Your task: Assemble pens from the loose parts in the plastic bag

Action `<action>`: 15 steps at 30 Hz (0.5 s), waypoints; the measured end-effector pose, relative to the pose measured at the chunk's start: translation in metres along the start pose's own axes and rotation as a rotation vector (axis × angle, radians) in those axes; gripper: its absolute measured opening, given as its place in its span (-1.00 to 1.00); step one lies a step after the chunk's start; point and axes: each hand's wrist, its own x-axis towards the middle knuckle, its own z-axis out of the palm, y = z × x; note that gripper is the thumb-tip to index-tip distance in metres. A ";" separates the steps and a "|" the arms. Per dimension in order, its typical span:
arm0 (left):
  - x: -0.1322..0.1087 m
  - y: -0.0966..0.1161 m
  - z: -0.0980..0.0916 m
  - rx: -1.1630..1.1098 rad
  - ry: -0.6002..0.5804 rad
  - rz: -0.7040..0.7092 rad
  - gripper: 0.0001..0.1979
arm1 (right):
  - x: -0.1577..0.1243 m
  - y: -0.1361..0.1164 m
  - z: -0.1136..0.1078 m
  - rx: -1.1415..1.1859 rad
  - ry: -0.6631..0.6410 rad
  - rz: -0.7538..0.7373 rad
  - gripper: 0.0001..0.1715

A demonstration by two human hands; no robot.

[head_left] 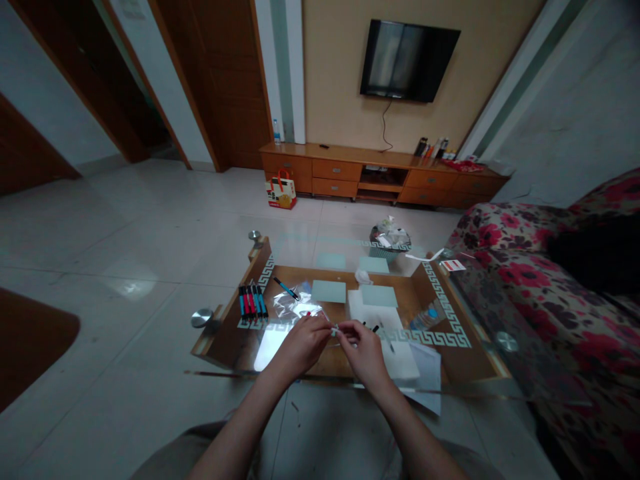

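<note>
My left hand [301, 345] and my right hand [363, 347] meet over the near edge of a glass-topped coffee table [450, 333]. Both are pinched on a small thin object [334, 329] held between them, too small to name; it may be a pen with a red tip. A clear plastic bag [290, 305] lies just beyond my left hand. A row of red, blue and black pens [251, 301] lies to the left of it, with a single blue pen [285, 288] nearby. White paper sheets [395, 333] lie under and beyond my right hand.
A plastic water bottle [425, 317] lies on the table's right side. A wastebasket [389, 241] stands beyond the table. A floral sofa [550, 280] runs along the right. A low wooden cabinet [380, 175] with a TV [407, 60] above it lines the far wall; a paper bag [281, 191] stands on the floor.
</note>
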 end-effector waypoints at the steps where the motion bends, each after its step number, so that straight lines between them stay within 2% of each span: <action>1: 0.000 0.000 0.000 0.005 -0.006 -0.003 -0.78 | 0.000 0.000 0.000 -0.002 0.003 -0.008 -0.84; 9: 0.000 0.000 0.000 0.057 -0.063 0.019 -0.77 | -0.001 -0.002 -0.003 -0.112 0.004 -0.107 -0.84; 15: 0.000 0.001 -0.001 0.076 -0.058 0.024 -0.78 | 0.000 -0.004 -0.003 -0.112 0.004 -0.094 -0.83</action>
